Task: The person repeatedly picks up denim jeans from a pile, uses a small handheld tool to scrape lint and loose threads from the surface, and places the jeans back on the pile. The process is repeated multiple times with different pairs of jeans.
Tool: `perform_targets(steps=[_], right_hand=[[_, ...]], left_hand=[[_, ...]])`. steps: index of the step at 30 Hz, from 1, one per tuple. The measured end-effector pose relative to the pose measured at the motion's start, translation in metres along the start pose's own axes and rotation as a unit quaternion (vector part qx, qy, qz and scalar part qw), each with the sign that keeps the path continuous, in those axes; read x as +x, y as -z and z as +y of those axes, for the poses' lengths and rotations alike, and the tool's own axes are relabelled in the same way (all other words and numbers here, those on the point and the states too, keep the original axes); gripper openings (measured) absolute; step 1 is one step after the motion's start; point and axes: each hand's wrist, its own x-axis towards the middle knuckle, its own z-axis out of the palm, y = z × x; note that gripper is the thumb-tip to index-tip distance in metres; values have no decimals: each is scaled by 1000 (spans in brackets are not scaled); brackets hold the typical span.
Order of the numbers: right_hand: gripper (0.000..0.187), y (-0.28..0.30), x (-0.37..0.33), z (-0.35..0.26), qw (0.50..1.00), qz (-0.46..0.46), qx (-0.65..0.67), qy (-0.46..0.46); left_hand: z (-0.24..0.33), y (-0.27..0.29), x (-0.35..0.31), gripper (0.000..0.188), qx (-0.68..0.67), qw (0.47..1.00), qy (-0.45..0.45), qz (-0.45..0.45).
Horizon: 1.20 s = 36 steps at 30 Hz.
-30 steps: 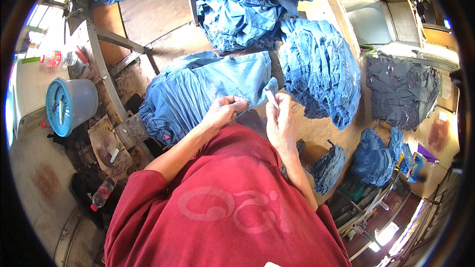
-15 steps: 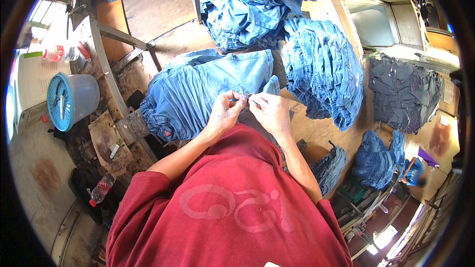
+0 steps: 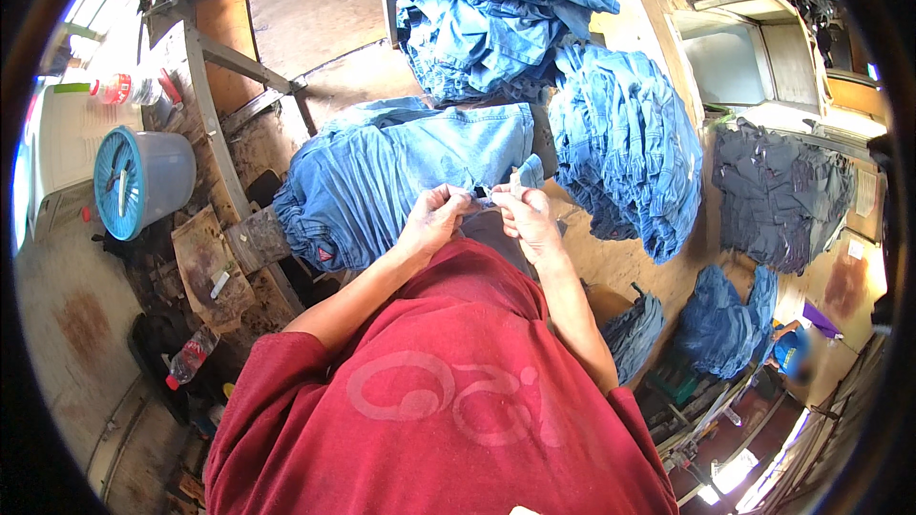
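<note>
Light-blue denim trousers (image 3: 391, 157) lie in front of me, with a gathered waist at the left end. Over their near right part, my left hand (image 3: 437, 215) pinches an edge of the denim between thumb and fingers. My right hand (image 3: 527, 217) pinches the same edge just to the right, its fingers curled. A short stretch of cloth spans the gap, with a small dark spot (image 3: 480, 193) that I cannot make out. A folded denim flap (image 3: 531, 172) stands up behind the right hand.
Denim piles rise behind (image 3: 487, 24) and to the right (image 3: 625, 143). Dark grey garments (image 3: 782, 195) are stacked farther right. At left are a wooden frame (image 3: 215, 124), a lidded bucket (image 3: 162, 176) and a plastic bottle (image 3: 194, 358). Another person (image 3: 790, 351) is at far right.
My hands have drawn slightly apart, opening a gap where the cloth and a dark spot now show. My right hand has turned and shifted a little to the right. The trousers stay put.
</note>
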Motion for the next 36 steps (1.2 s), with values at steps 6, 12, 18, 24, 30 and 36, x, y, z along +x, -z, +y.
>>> perform_targets(steps=[6, 12, 18, 24, 30, 36], right_hand=[[23, -3, -1, -13, 956, -2, -249, 154], [24, -6, -4, -19, 929, -9, -311, 200], [21, 8, 3, -6, 982, -18, -182, 37], [18, 4, -21, -8, 900, 112, -304, 292], [10, -34, -56, -21, 707, 179, -576, 369], [9, -46, -72, -21, 686, 179, -591, 385]], left_hand=[[-5, 1, 3, 16, 47, 998, -48, -2], [-12, -5, 9, 17, 126, 984, -129, 8], [6, -1, -4, 14, -14, 998, 59, 11], [29, 0, -4, 77, 230, 969, -39, -79], [49, 18, -1, 101, 131, 970, 40, -203], [56, 27, 3, 105, 114, 969, 94, -200]])
